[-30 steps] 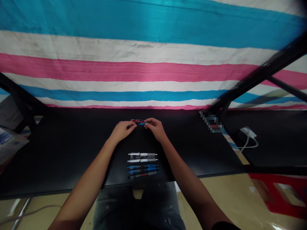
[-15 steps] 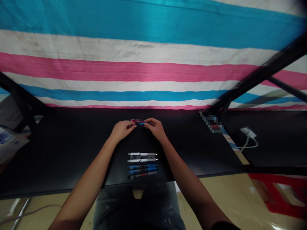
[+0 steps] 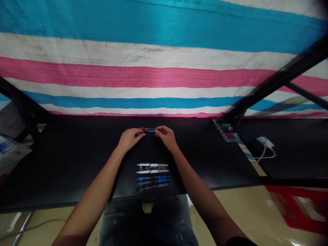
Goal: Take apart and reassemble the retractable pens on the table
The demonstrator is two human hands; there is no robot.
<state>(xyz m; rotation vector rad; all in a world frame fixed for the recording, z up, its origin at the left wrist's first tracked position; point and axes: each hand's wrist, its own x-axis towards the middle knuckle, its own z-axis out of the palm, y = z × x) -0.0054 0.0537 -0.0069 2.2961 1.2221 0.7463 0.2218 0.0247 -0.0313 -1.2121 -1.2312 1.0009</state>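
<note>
Near the back of the black table, a blue pen (image 3: 151, 131) lies crosswise between my hands. My left hand (image 3: 130, 139) pinches its left end, and my right hand (image 3: 165, 135) pinches the blue right end. Just behind it is a pen with a pinkish-red part (image 3: 147, 128), its ends partly hidden by my fingers. Closer to me, between my forearms, several pens lie side by side in a column: a white pen (image 3: 152, 165) at the top, another white pen (image 3: 151, 172), a blue pen (image 3: 153, 178), and a dark grey pen (image 3: 156, 186) at the bottom.
A black table (image 3: 77, 153) spans the view before a striped sheet (image 3: 164, 77). A blurred-out object (image 3: 227, 130) lies at its right. Beyond the black frame post are a white plug and cable (image 3: 266, 141). A plastic package (image 3: 12, 152) sits far left; a red stool (image 3: 294, 208) stands lower right.
The blue pen has shifted very slightly back, closer to the pinkish-red one, with both hands still at its ends. The pens in the front column have not moved.
</note>
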